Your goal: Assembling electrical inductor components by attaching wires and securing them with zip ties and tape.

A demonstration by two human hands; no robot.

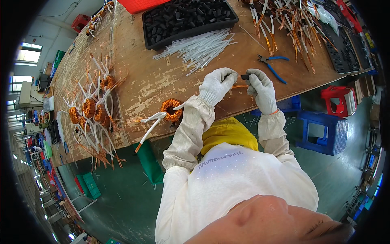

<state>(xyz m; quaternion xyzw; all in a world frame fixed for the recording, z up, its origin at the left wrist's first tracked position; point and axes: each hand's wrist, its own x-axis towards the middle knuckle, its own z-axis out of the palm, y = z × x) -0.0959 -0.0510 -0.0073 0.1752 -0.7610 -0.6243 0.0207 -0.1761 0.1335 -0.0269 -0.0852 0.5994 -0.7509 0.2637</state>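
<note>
My left hand [219,84], in a white glove, is closed in a pinch above the table; what its fingertips hold is hidden. A copper-coloured wire lead [239,86] comes out beside it and runs toward my right hand [262,90], also gloved. Between the thumb and fingers of that hand is a small black block [245,76], its end pointing at my left fingers. By my left forearm lies a ring-shaped copper coil [172,110] with white-sleeved leads, one passing behind the sleeve. Beyond my hands are white cable ties [199,46] and blue-handled cutters [274,67].
A black tray [151,42] full of black blocks stands at the far side beside a red bin [140,5]. Several copper coils [88,107] lie at the left, and more wire leads [284,24] at the far right. Blue [325,132] and red stools [339,101] stand on the floor.
</note>
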